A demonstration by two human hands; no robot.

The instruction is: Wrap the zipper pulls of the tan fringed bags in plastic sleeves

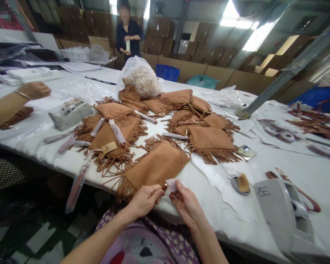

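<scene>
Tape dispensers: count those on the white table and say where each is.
2: one grey dispenser at the near right; another dispenser at left, beside the fringed bags, which could hide more.

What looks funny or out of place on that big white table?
One brown strip in clear plastic dangles over the near edge of the table, while other wrapped ones lie on top. And a phone lies by a bag's fringe, a bit odd among all those bags.

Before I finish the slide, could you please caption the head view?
Left hand pinches a brown tab, right hand a white slip, by a fringed bag.
</scene>
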